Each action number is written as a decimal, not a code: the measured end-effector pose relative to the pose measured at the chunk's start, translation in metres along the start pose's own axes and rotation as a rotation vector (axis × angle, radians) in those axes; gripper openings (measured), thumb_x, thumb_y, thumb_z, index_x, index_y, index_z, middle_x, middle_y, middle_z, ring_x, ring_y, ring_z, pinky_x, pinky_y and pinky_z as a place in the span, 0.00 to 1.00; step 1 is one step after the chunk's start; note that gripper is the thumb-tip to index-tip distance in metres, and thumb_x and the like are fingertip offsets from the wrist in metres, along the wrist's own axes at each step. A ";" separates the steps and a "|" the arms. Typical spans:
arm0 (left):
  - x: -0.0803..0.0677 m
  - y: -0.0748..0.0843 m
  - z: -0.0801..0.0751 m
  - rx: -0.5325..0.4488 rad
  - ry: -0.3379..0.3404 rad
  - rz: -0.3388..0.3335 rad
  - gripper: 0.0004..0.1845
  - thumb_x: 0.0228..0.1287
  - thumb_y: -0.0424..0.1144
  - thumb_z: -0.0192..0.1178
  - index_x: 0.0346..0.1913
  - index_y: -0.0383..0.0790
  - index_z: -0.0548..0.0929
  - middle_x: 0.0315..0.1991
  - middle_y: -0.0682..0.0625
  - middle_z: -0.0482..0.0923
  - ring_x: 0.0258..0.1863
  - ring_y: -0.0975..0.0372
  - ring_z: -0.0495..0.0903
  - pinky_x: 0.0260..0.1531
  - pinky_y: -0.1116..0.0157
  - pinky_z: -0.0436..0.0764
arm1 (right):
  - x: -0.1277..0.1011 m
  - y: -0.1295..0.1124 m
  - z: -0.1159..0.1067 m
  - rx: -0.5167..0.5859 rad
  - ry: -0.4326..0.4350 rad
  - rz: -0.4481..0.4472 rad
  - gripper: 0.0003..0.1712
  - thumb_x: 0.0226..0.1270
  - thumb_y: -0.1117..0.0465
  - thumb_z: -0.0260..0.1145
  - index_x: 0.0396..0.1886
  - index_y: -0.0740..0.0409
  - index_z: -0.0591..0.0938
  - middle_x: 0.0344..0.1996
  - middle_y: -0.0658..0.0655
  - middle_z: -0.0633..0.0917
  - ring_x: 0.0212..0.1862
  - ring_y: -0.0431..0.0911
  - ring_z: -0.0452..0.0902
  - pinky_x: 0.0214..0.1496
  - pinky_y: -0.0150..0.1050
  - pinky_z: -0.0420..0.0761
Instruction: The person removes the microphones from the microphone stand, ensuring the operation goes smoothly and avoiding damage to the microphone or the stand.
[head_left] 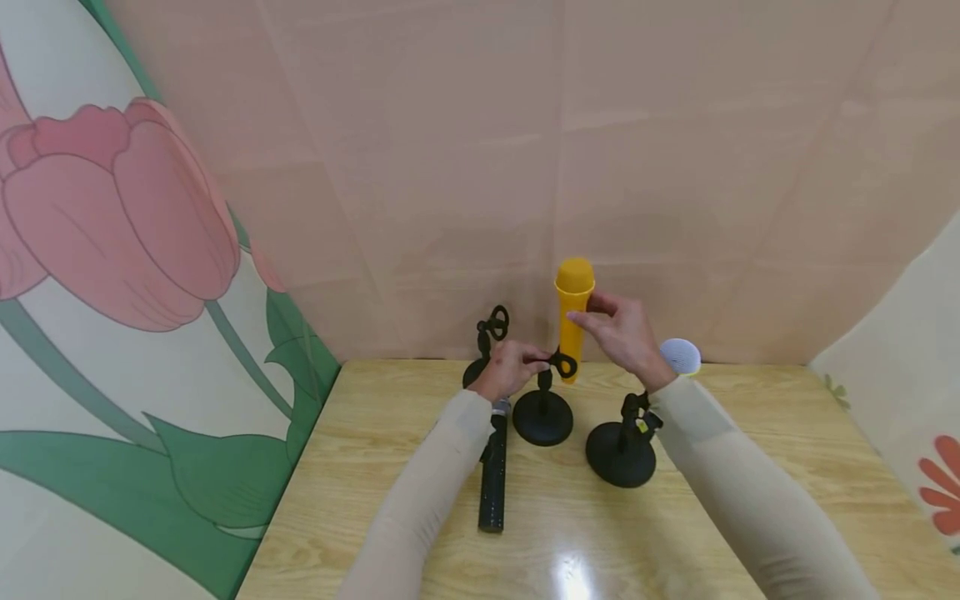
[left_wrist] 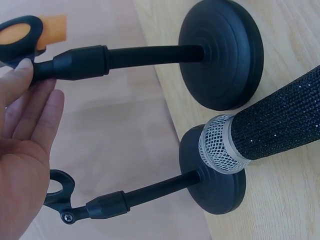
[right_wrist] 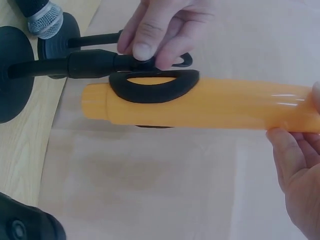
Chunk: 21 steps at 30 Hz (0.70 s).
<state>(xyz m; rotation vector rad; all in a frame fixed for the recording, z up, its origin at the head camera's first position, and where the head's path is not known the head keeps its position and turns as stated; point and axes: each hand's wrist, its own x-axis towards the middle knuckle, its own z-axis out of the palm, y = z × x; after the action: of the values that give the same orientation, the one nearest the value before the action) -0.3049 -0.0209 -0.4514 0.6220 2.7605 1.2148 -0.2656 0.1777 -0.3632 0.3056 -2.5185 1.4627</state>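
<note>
Nearest on the counter (head_left: 375, 433) lies a black mic (head_left: 492, 475), its length pointing away toward the wall. Beyond it the left hand (head_left: 508, 367) pinches the stand's clip (head_left: 562, 362) with curled fingers. Just right of it, the right hand (head_left: 624, 333) closes its grip on the yellow mic (head_left: 573, 317), upright, its lower end inside the clip ring. Two more stands sit beside.

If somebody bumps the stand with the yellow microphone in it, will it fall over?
Probably not easily. The stand has a wide, flat round base that looks heavy, so a small bump should only wobble it. Still, the yellow microphone sits tall in the clip, making it top-heavy. Its plastic looks smooth and shiny, so it might slip through if the left hand and right hand let go.
</note>
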 end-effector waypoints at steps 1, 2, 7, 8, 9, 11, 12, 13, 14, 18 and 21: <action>0.000 0.000 0.000 -0.002 -0.001 -0.002 0.12 0.65 0.40 0.66 0.50 0.48 0.90 0.47 0.57 0.87 0.46 0.67 0.83 0.49 0.69 0.81 | 0.000 -0.001 -0.001 -0.001 0.000 -0.002 0.30 0.70 0.51 0.68 0.63 0.67 0.78 0.54 0.67 0.83 0.55 0.61 0.79 0.62 0.58 0.75; 0.000 0.000 0.000 -0.004 -0.001 -0.003 0.12 0.65 0.40 0.66 0.51 0.48 0.90 0.47 0.57 0.87 0.46 0.67 0.83 0.49 0.69 0.81 | 0.000 -0.003 -0.002 -0.002 -0.001 -0.002 0.30 0.70 0.51 0.68 0.63 0.67 0.78 0.54 0.67 0.83 0.56 0.61 0.79 0.62 0.58 0.74; -0.001 0.001 0.000 -0.017 -0.006 -0.004 0.13 0.65 0.39 0.66 0.51 0.47 0.89 0.49 0.57 0.86 0.47 0.67 0.83 0.49 0.69 0.81 | 0.001 -0.010 -0.006 0.008 -0.001 -0.004 0.31 0.70 0.50 0.68 0.64 0.65 0.78 0.54 0.66 0.83 0.56 0.60 0.79 0.62 0.58 0.74; -0.001 0.001 0.000 -0.020 -0.007 -0.003 0.13 0.66 0.39 0.66 0.51 0.47 0.89 0.49 0.57 0.86 0.47 0.66 0.83 0.49 0.69 0.81 | 0.002 -0.011 -0.007 0.014 0.001 -0.007 0.30 0.70 0.50 0.68 0.63 0.65 0.78 0.54 0.66 0.83 0.56 0.60 0.79 0.62 0.58 0.74; -0.001 0.001 0.000 -0.021 -0.009 -0.001 0.13 0.66 0.39 0.66 0.52 0.47 0.89 0.49 0.57 0.86 0.48 0.66 0.83 0.49 0.69 0.81 | 0.002 -0.011 -0.008 0.016 0.003 -0.011 0.30 0.70 0.50 0.68 0.63 0.65 0.78 0.54 0.66 0.83 0.56 0.60 0.79 0.62 0.58 0.74; -0.002 0.001 0.000 -0.023 -0.011 0.004 0.13 0.66 0.39 0.65 0.52 0.47 0.89 0.50 0.57 0.86 0.48 0.66 0.83 0.49 0.69 0.81 | 0.003 -0.013 -0.009 0.016 0.008 -0.014 0.29 0.70 0.50 0.69 0.62 0.66 0.79 0.54 0.66 0.84 0.55 0.60 0.79 0.62 0.58 0.74; -0.002 0.001 0.000 -0.022 -0.011 0.008 0.13 0.66 0.39 0.65 0.52 0.47 0.89 0.50 0.57 0.86 0.48 0.66 0.83 0.49 0.69 0.81 | 0.003 -0.014 -0.010 0.013 0.010 -0.013 0.29 0.69 0.50 0.69 0.62 0.65 0.79 0.53 0.66 0.84 0.55 0.60 0.79 0.62 0.58 0.74; -0.001 0.000 0.000 -0.020 -0.011 0.012 0.12 0.66 0.39 0.65 0.52 0.47 0.89 0.50 0.56 0.86 0.49 0.66 0.83 0.49 0.69 0.81 | 0.003 -0.014 -0.011 0.010 0.010 -0.016 0.29 0.70 0.50 0.69 0.61 0.66 0.79 0.53 0.66 0.84 0.55 0.60 0.79 0.62 0.58 0.74; -0.001 0.000 0.000 -0.018 -0.010 0.015 0.12 0.67 0.39 0.65 0.52 0.47 0.89 0.50 0.56 0.86 0.49 0.66 0.83 0.49 0.69 0.81 | 0.003 -0.015 -0.011 0.002 0.010 -0.018 0.29 0.70 0.50 0.68 0.61 0.65 0.79 0.53 0.66 0.84 0.55 0.60 0.79 0.62 0.58 0.74; -0.002 0.000 0.001 -0.014 -0.004 0.028 0.12 0.67 0.39 0.65 0.51 0.46 0.89 0.49 0.56 0.86 0.48 0.66 0.83 0.48 0.70 0.81 | 0.004 -0.019 -0.014 -0.005 0.002 -0.044 0.29 0.70 0.52 0.68 0.61 0.67 0.79 0.53 0.67 0.84 0.55 0.60 0.79 0.62 0.58 0.74; -0.002 0.000 0.001 -0.018 -0.002 0.035 0.12 0.67 0.39 0.65 0.52 0.46 0.89 0.49 0.55 0.86 0.48 0.66 0.84 0.48 0.70 0.81 | 0.005 -0.025 -0.018 0.009 0.008 -0.069 0.28 0.70 0.53 0.68 0.61 0.68 0.79 0.53 0.68 0.84 0.55 0.61 0.80 0.61 0.58 0.75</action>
<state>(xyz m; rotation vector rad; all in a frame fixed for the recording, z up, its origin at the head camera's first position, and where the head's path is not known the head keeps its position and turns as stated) -0.3031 -0.0207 -0.4520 0.6721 2.7452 1.2433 -0.2621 0.1810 -0.3325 0.3840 -2.4703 1.4461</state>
